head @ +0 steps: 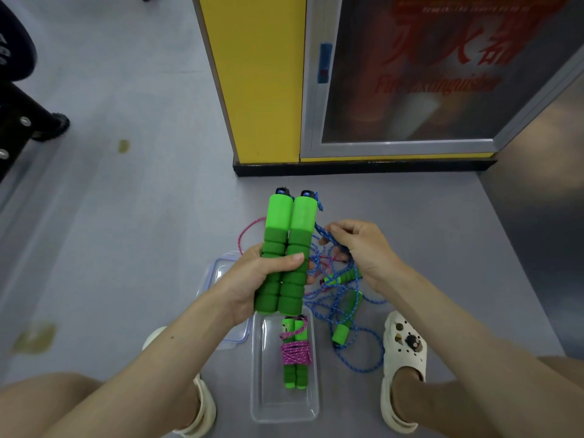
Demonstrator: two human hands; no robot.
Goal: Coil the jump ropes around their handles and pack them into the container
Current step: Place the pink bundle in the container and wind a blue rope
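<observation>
My left hand (256, 279) grips a pair of green foam handles (286, 248) held side by side and upright. Their blue rope (325, 235) runs from the handle tops into my right hand (360, 248), which pinches it just right of the handles. More blue rope (350, 314) lies tangled on the floor with other green handles (343, 330). A clear container (284, 412) on the floor between my feet holds one finished bundle (295, 352), green handles wrapped in pink rope. A loose pink rope (249, 227) loops behind the held handles.
The container's clear lid (221, 267) lies on the grey floor to the left, partly under my left arm. A yellow cabinet (262, 77) and a glazed fire-extinguisher case (410, 74) stand just ahead. Black wheeled equipment (28, 109) sits far left. My sandalled feet flank the container.
</observation>
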